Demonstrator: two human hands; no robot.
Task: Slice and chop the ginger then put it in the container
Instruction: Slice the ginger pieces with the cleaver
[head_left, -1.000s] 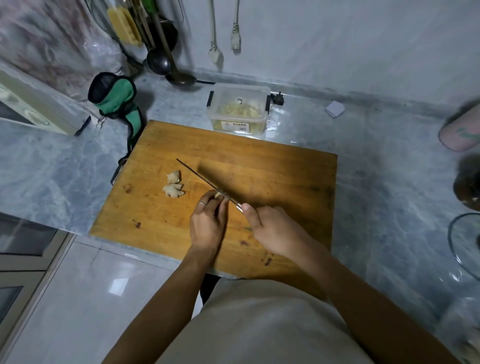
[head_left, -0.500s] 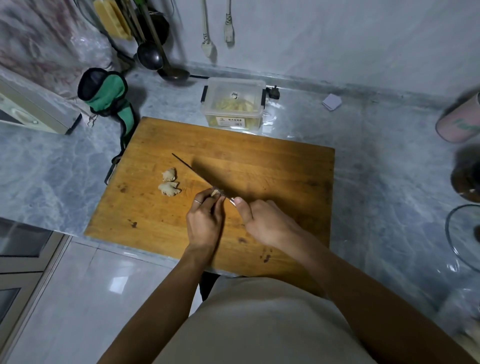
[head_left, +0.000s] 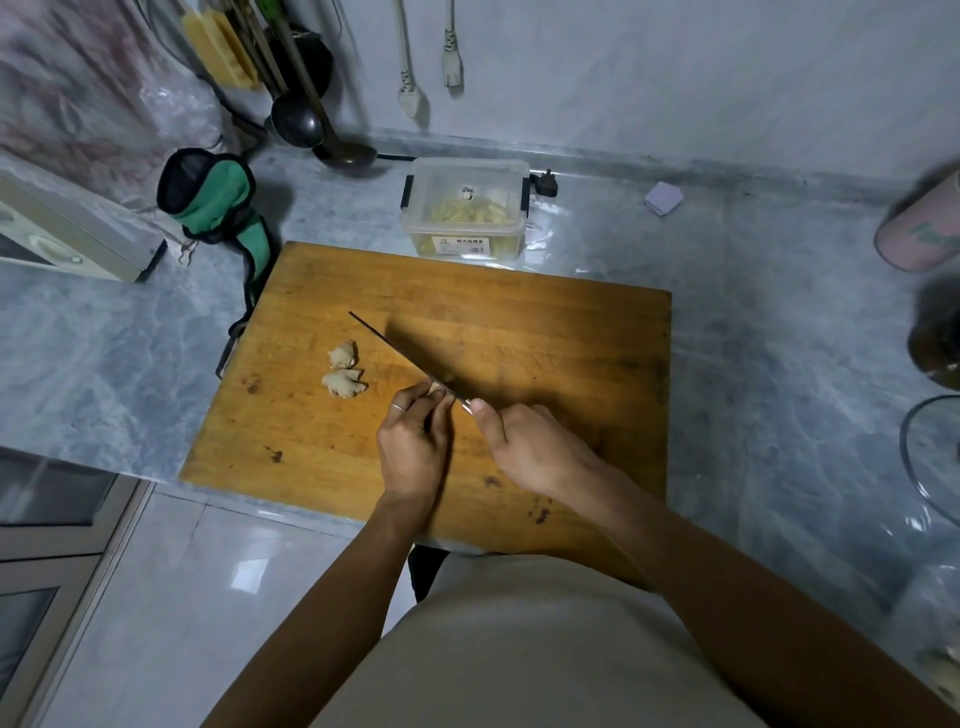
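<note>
Risk: left hand (head_left: 413, 447) pinches a small ginger bit (head_left: 434, 391) mid-frame right against the knife (head_left: 395, 351) gripped by right hand (head_left: 535, 447); a slip nicks fingertips.

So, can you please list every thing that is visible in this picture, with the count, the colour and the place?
cutting board: one, wooden brown, on the counter, centre.
knife: one, dark thin blade, over the board, held by the right hand.
ginger pieces: two loose, beige, on the board left of the blade; one more small piece under the left fingers, mostly hidden.
container: one, clear plastic, yellowish slices inside, behind the board.
ladles: two, dark, back left by the wall.
green pouch: one, green and black, left of the board.
counter: one, grey marble.
left hand: one, holds the ginger piece on the board.
right hand: one, grips the knife handle.
</note>
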